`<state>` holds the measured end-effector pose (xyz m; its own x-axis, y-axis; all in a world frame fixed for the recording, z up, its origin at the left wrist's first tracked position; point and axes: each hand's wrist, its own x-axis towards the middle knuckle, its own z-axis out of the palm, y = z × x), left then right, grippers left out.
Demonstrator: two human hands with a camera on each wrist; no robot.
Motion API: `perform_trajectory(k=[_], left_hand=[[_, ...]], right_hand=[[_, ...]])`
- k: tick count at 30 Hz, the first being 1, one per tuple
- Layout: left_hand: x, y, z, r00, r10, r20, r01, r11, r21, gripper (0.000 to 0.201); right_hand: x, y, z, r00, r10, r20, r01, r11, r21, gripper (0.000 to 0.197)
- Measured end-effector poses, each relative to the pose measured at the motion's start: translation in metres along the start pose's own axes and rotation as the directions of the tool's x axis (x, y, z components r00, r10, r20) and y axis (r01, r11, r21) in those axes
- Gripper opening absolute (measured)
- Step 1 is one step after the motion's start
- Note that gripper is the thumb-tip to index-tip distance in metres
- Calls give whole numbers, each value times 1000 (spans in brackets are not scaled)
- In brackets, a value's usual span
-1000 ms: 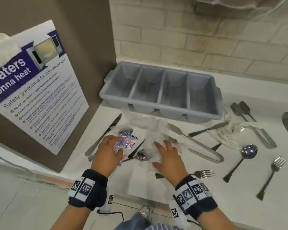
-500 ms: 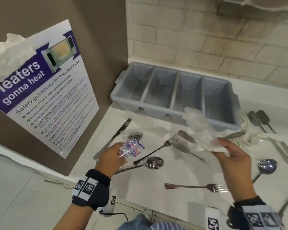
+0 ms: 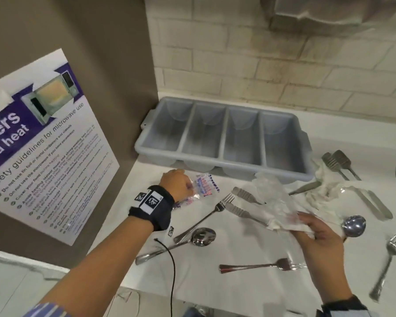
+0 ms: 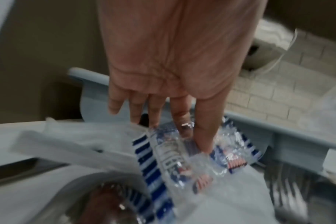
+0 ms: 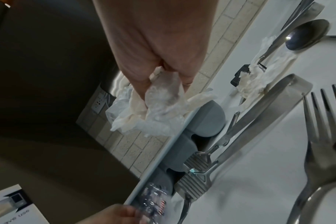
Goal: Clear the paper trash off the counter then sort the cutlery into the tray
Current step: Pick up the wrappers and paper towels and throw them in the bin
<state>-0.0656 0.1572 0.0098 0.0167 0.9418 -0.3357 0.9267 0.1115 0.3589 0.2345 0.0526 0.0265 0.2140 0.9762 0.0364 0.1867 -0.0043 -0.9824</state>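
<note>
- Head view: we're in the trash-clearing half of the job. The right hand [image 3: 316,234] has its grip pinched on a crumpled paper napkin [image 3: 272,202], held up off the worktop over the tongs [image 3: 242,200]. The left hand [image 3: 176,184] is near the left end of the cutlery tray [image 3: 222,136], holding a clear plastic wrapper [image 3: 204,185] with blue and red print.
- More paper to get: a second crumpled napkin [image 3: 325,181] sits toward the right edge of the worktop, tangled with forks [image 3: 336,161] and a knife. I'd lift it straight up so it doesn't drag the cutlery.
- All four tray compartments look bare, so sorting isn't started. Finish the trash first.
- Left wrist view: blurry, but the fingers [image 4: 207,131] are stretched down with the wrapper [image 4: 182,154] caught at their tips. That looks like a weak hold; I'd bunch it into the palm before moving off.
- Right wrist view: thumb and fingers are closed on the napkin [image 5: 155,109], most of it hanging loose. Ball it up tighter so nothing drops. No bin shows in any view, so can't say where it goes.
</note>
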Motion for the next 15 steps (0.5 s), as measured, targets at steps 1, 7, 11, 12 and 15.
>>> perform_trajectory(k=[1,7,11,12,15], left_hand=[[8,4,2,999,-22,42,20,999,48,26],[25,8,14,996,-58,66,52,994,94,23],[18,8,10,999,-28,40,26,998,64,20],[15,8,8,1000,-20,16,19,999,39,18],[-6,20,6,995,39,-91,-43,998,-43,12]], right_hand=[[1,2,0,1000,6,-2,-6,1000,1,22],[-5,1,-4,999,-10,-45,10,1000,-9,26],[-19,7,-26,992,-31,-125,30,999,-12,52],[-24,9,-35,989,-35,-142,34,999,-11,51],[-45,14,-66,979,-23,-202,22,1000,-8,48]])
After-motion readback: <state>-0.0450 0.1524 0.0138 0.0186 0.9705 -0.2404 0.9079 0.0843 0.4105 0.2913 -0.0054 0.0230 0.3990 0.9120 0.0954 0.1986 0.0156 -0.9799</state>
